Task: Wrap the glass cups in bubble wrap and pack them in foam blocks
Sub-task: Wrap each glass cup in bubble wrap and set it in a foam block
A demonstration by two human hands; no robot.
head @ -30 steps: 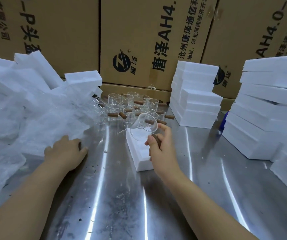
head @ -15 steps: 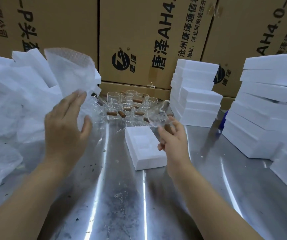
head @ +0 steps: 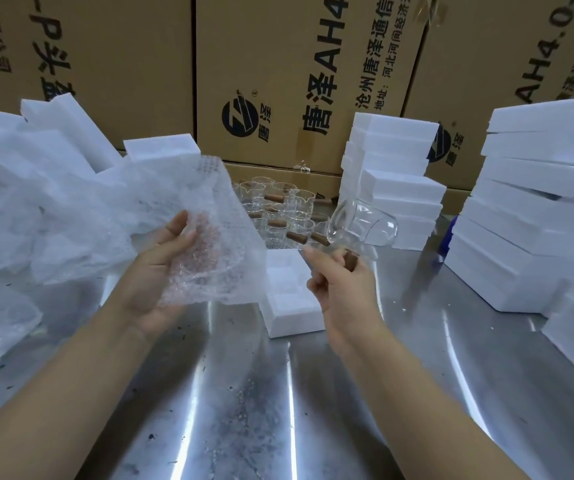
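A bubble wrap sheet (head: 209,233) is held up in the left hand (head: 159,271), which is turned palm up. The thumb is laid on the sheet's near edge, and the loosely curved fingers (head: 206,251) can be seen through the wrap beneath it. A glass cup (head: 365,221) is gripped in the right hand (head: 344,292) by its wooden handle (head: 350,260), with the fingers curled around it. The cup is tipped on its side in the air, just right of the sheet and not touching it. Below and between the two hands, a foam block (head: 289,296) with moulded recesses is seen lying flat near the middle of the steel worktop (head: 278,410). More glass cups with wooden handles (head: 278,209) are grouped upright at the far edge of the worktop. A stack of foam blocks (head: 392,178) is placed just right of them. A taller stack (head: 538,202) is set along the right edge. The left side of the worktop is covered by a heap of bubble wrap (head: 19,209) with foam pieces among it. Printed cardboard boxes (head: 278,64) are lined up behind the far edge.
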